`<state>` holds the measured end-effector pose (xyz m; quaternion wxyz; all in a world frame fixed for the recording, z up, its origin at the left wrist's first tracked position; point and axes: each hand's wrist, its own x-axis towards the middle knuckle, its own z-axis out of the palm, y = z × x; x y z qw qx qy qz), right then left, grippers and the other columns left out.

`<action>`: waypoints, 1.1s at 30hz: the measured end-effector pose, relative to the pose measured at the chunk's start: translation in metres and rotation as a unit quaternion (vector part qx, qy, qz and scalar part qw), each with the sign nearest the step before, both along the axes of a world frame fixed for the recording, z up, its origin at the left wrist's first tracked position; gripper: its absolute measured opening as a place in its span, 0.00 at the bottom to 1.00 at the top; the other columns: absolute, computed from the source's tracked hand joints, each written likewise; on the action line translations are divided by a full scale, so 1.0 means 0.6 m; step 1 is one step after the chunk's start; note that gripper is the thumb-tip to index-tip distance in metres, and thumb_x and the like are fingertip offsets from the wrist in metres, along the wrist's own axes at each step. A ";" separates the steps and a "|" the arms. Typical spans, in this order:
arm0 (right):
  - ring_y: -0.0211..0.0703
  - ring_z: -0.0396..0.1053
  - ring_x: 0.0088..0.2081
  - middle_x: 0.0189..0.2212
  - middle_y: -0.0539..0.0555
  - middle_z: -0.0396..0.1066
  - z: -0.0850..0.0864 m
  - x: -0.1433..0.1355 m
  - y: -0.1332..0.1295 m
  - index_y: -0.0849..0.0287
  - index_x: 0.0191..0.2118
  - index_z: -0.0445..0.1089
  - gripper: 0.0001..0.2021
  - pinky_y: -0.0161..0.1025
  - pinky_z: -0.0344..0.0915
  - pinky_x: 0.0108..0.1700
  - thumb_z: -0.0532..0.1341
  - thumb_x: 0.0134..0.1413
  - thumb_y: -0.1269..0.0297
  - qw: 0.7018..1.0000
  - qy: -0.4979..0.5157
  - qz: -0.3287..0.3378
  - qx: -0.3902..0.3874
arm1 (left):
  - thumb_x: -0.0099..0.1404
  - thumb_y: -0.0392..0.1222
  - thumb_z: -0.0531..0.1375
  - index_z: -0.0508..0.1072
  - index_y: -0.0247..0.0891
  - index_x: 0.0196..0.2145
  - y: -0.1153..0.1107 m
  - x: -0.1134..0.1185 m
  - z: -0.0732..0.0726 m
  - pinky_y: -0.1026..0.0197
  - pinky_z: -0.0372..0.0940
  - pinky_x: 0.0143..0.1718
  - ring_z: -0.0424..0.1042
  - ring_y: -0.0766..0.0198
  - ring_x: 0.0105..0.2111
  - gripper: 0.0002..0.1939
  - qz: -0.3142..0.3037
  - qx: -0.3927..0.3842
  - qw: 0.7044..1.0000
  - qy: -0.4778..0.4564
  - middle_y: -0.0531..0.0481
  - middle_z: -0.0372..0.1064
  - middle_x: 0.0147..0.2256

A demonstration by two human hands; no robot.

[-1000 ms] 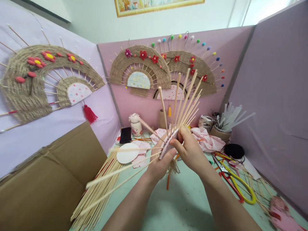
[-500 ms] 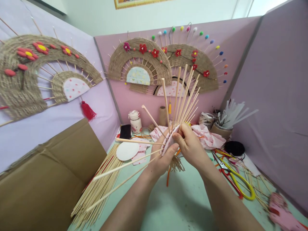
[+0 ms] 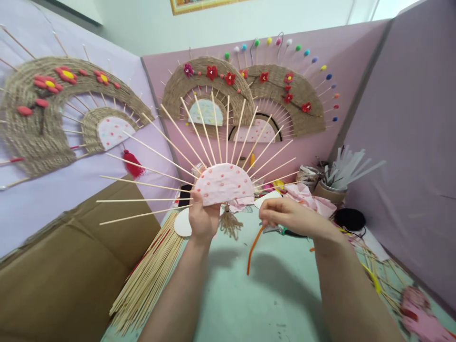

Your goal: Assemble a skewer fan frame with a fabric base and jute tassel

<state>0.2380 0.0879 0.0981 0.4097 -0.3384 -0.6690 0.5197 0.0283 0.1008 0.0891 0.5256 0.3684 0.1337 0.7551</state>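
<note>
My left hand grips the lower left edge of a half-round fan, its thumb on the front. Pink spotted cloth covers the fan's centre, and thin wooden sticks spread out from it in a half circle. A tan twine tassel shows just below the cloth. Apart from the fan, to its right, my right hand is curled with fingers together; whether anything small is in them is hidden. Below its fingertips lies an orange pipe cleaner on the table. Pliers are partly behind that hand.
A bundle of wooden sticks lies at left beside brown cardboard. Black yarn, pink cloth and a pot of white glue sticks stand at right. Finished twine fans hang on the partitions.
The fan has turned from edge-on to face me and moved left in my left hand. My right hand has let go of it and moved slightly right and down.
</note>
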 end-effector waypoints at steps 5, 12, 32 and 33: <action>0.41 0.71 0.33 0.33 0.54 0.77 -0.032 -0.064 0.026 0.56 0.34 0.77 0.21 0.37 0.68 0.35 0.70 0.41 0.44 0.985 0.167 -0.035 -0.013 | 0.67 0.60 0.55 0.74 0.39 0.53 -0.003 0.007 0.007 0.51 0.69 0.52 0.73 0.49 0.53 0.26 -0.035 -0.004 0.999 -0.028 0.41 0.77 0.48; 0.34 0.61 0.25 0.23 0.47 0.66 -0.043 -0.103 0.034 0.56 0.21 0.71 0.16 0.33 0.63 0.29 0.72 0.43 0.51 0.933 0.325 -0.153 -0.015 | 0.70 0.49 0.56 0.77 0.36 0.48 0.000 0.023 0.003 0.58 0.72 0.48 0.78 0.58 0.45 0.17 -0.025 -0.067 0.995 -0.068 0.43 0.79 0.44; 0.38 0.68 0.28 0.27 0.51 0.72 -0.038 -0.080 0.035 0.57 0.28 0.72 0.21 0.36 0.65 0.32 0.65 0.48 0.41 0.964 0.218 -0.153 -0.003 | 0.66 0.43 0.61 0.75 0.35 0.48 -0.008 0.017 0.016 0.55 0.70 0.53 0.75 0.54 0.50 0.14 -0.039 -0.149 0.988 -0.022 0.41 0.78 0.45; 0.39 0.70 0.30 0.29 0.53 0.74 -0.035 -0.071 0.034 0.57 0.31 0.74 0.23 0.37 0.66 0.34 0.63 0.49 0.39 0.972 0.189 -0.138 -0.002 | 0.67 0.44 0.60 0.75 0.36 0.49 -0.010 0.014 0.018 0.55 0.70 0.53 0.75 0.55 0.50 0.15 -0.028 -0.135 0.990 -0.025 0.41 0.78 0.45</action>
